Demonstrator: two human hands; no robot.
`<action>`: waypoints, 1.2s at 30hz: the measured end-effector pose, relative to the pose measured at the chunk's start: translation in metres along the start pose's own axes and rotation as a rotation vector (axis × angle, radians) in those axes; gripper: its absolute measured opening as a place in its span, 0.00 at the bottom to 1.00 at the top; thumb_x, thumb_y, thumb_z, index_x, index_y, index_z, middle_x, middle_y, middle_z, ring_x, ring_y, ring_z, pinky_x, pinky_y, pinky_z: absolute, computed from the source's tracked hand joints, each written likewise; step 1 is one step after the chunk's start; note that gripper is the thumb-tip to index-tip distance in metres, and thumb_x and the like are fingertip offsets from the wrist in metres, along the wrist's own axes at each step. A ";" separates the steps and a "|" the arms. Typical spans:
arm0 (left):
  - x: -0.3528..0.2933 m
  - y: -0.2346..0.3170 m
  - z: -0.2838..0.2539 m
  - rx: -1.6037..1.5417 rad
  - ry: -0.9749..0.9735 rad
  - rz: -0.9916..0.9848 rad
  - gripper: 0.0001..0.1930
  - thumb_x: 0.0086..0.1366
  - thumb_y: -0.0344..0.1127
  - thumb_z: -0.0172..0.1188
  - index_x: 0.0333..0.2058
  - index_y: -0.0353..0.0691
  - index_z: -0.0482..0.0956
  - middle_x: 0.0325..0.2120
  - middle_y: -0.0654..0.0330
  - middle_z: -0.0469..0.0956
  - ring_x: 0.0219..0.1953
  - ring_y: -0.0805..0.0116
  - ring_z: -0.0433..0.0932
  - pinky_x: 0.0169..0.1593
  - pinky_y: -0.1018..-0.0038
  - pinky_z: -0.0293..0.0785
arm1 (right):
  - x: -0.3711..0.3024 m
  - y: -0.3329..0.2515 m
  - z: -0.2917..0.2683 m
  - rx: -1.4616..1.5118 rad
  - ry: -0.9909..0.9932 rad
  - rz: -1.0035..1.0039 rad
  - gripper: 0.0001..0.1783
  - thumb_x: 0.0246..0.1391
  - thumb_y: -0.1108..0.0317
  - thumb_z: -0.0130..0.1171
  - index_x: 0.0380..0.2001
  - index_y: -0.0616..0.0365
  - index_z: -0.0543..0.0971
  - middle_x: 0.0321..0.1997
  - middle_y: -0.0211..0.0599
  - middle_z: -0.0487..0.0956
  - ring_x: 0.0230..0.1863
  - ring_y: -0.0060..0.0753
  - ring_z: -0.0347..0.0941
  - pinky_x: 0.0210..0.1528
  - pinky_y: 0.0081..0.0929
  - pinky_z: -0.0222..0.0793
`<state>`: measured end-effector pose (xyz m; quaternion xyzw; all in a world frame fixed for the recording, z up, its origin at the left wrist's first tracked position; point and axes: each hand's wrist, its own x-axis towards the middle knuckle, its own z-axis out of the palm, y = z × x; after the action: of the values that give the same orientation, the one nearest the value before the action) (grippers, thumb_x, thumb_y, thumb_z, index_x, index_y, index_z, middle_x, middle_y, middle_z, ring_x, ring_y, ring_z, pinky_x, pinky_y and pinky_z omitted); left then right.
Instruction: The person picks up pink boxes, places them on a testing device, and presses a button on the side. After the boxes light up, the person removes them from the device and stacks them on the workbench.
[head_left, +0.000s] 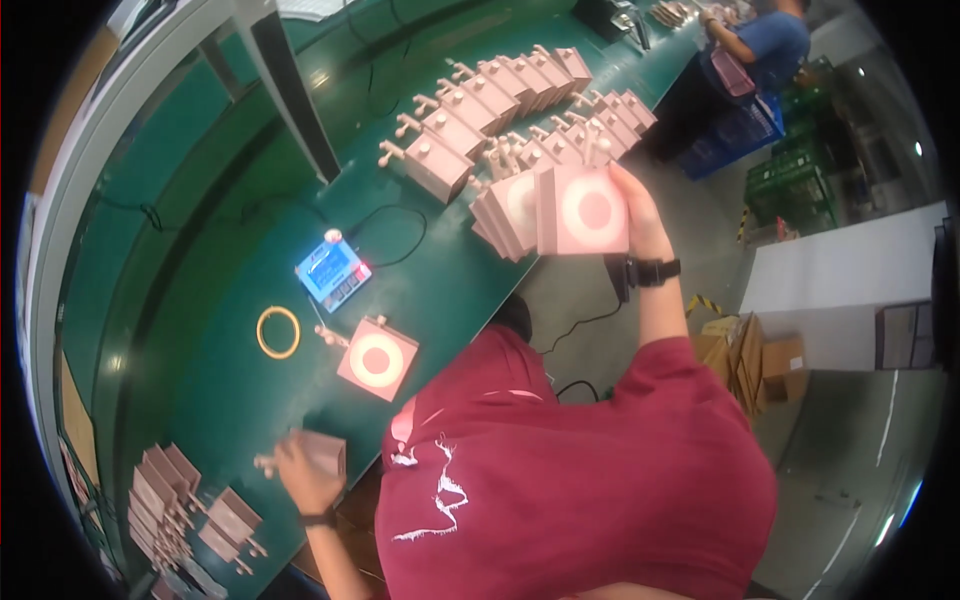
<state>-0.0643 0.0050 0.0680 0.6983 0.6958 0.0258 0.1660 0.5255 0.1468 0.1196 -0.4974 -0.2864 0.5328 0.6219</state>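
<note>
My right hand [641, 212] is raised at the right of the bench. Its fingers close on the edge of a square pink box [552, 225] whose face carries a white ring around a pink disc. Low on the left, my left hand [306, 478] is wrapped over another pink box [328, 452] at the bench top; motion blurs the fingers somewhat. Between the hands lies a third pink box with the same ringed face [377, 360], small knobs along its upper side. Close beside it stands a blue device [333, 272] with a lit screen and buttons.
A yellow ring [278, 332] lies on the green bench [220, 390]. Rows of pink boxes with knobs [480, 105] line the far right. More pink boxes [160, 495] are grouped at lower left. A grey metal post [290, 95] rises behind. A co-worker in blue [775, 45] is at the far end.
</note>
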 end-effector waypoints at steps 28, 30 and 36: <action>0.052 0.043 0.037 0.074 -0.143 0.176 0.45 0.27 0.31 0.69 0.54 0.53 0.67 0.51 0.50 0.64 0.53 0.46 0.64 0.55 0.55 0.62 | -0.041 0.040 0.097 -1.620 0.273 -0.433 0.52 0.36 0.47 0.72 0.60 0.65 0.61 0.58 0.61 0.63 0.57 0.58 0.63 0.56 0.46 0.62; 0.052 0.046 0.037 0.057 -0.170 0.196 0.46 0.28 0.31 0.69 0.55 0.54 0.66 0.52 0.49 0.64 0.54 0.46 0.63 0.56 0.55 0.60 | -0.046 0.045 0.112 -1.607 0.357 -0.375 0.54 0.34 0.49 0.72 0.61 0.63 0.60 0.59 0.63 0.61 0.58 0.62 0.59 0.58 0.49 0.60; 0.049 0.039 0.040 0.065 -0.148 0.189 0.50 0.30 0.34 0.73 0.58 0.55 0.63 0.55 0.46 0.61 0.58 0.46 0.60 0.59 0.54 0.56 | -0.038 0.030 0.096 -1.640 0.175 -0.511 0.56 0.32 0.48 0.73 0.62 0.61 0.58 0.60 0.63 0.60 0.58 0.66 0.59 0.61 0.48 0.56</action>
<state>-0.0150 0.0459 0.0313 0.7657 0.6132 -0.0327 0.1912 0.4185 0.1392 0.1312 -0.7489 -0.6345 -0.0386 0.1872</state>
